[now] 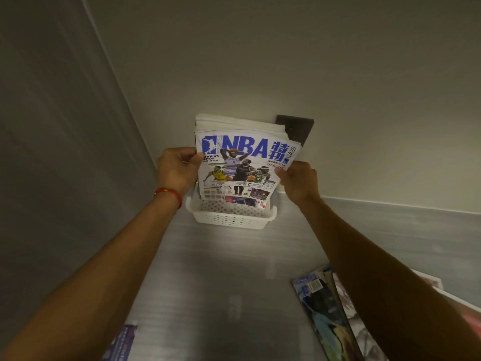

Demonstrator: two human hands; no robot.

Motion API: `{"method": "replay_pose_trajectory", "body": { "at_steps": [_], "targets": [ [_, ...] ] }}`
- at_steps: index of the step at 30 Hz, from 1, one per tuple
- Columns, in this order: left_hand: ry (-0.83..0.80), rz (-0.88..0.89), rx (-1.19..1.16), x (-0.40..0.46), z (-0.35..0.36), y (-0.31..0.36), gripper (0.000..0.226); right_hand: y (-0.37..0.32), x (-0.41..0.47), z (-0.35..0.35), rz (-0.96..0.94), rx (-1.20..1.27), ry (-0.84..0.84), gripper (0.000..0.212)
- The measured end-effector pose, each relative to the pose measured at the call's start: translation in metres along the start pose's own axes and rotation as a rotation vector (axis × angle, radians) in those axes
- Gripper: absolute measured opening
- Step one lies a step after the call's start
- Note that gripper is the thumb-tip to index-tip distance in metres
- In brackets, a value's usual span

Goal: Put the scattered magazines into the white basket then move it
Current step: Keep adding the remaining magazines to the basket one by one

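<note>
Magazines (240,168): a stack stands upright in the basket, NBA cover facing us.
Basket (231,217): white, perforated, at the desk's (221,269) far edge, against the wall.
Left hand (177,170): clamped on the stack's left edge.
Right hand (299,179): gripping its right edge.
Loose magazines (322,308): more lie flat at the near right edge.
Another (121,343): near left edge.

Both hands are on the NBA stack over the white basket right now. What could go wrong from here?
The magazine stack stands far taller than the shallow white basket, so it could tip out once the left hand and right hand release. The light basket may slide on the smooth floor. Magazines are still scattered nearby.
</note>
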State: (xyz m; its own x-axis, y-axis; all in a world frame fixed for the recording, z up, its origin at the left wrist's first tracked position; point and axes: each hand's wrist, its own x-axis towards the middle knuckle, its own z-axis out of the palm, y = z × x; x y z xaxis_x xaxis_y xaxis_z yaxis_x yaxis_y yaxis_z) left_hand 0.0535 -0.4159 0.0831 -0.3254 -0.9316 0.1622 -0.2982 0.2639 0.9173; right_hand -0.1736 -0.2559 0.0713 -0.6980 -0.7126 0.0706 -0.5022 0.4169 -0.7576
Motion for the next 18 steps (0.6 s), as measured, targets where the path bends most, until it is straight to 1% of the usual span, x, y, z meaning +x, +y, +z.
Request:
{"method": "replay_pose_trajectory", "body": {
  "at_steps": [3,6,10,12,14,16,18],
  "targets": [
    [0.003,-0.052,-0.003,-0.003,0.002,-0.01,0.016,-0.001,-0.003,0.008,0.005,-0.044,-0.006,0.021],
    [0.022,-0.121,-0.032,-0.007,0.006,-0.022,0.017,0.0,-0.006,0.014,0.034,-0.024,-0.009,0.019],
    [0.015,-0.118,0.0,0.0,0.011,-0.03,0.016,0.002,-0.011,0.012,0.038,0.025,-0.075,0.02],
    [0.015,-0.147,0.037,0.006,0.014,-0.032,0.014,0.006,-0.019,0.007,0.061,0.035,-0.093,0.025],
    [0.031,-0.177,0.089,0.009,0.018,-0.034,0.015,0.018,-0.034,-0.003,0.113,0.05,-0.116,0.038],
    [0.064,-0.213,0.066,0.006,0.025,-0.033,0.027,0.039,-0.053,-0.016,0.081,-0.014,-0.155,0.04],
    [0.041,-0.258,-0.029,-0.005,0.032,-0.028,0.042,0.068,-0.076,-0.033,0.051,-0.072,-0.181,0.034]
  ]
}}
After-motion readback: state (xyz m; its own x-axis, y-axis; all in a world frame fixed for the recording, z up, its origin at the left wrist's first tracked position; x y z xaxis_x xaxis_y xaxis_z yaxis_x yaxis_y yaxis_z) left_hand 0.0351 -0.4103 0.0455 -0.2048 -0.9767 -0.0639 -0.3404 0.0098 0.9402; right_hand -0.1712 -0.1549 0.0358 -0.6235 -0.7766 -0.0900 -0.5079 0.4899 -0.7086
